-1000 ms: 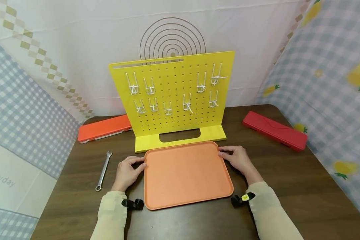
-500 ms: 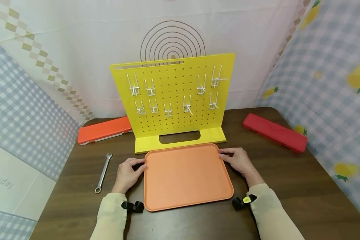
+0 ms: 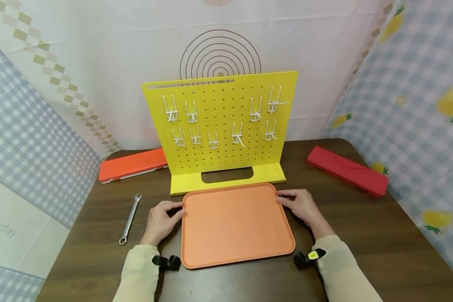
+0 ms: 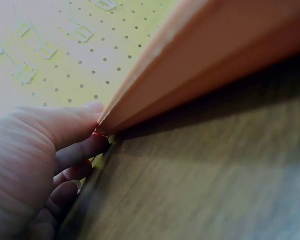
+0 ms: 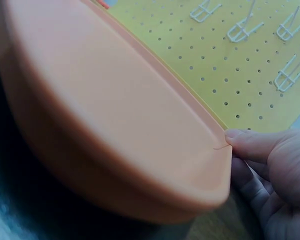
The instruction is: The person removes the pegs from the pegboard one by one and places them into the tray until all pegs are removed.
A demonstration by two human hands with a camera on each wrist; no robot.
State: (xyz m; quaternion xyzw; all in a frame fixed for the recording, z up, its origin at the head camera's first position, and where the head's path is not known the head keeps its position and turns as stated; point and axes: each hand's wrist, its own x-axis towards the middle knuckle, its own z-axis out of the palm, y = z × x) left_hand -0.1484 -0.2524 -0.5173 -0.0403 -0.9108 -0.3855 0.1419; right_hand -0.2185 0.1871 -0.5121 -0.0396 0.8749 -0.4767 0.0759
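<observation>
An orange rectangular tray (image 3: 237,226) with a raised rim lies flat in the middle of the table, bare on top. At its left edge, my left hand (image 3: 161,221) pinches the rim; in the left wrist view the thumb is above and the index finger below. My right hand (image 3: 301,205) holds the right edge near the far corner. Its thumb lies over the rim in the right wrist view, with fingers underneath. Just behind the tray stands a yellow pegboard (image 3: 220,155) on a flat foot, carrying several white wire hooks (image 3: 255,114).
Left of my left hand lies a combination wrench (image 3: 130,219). An orange-red flat case (image 3: 132,165) sits at the back left, partly behind the pegboard. At the back right is a darker red case (image 3: 347,171). Patterned cloth (image 3: 396,126) hangs around the table (image 3: 366,235).
The head view has tipped slightly, so everything appears a little lower. Both hands stay on the tray's edges, and the tray keeps its place before the pegboard.
</observation>
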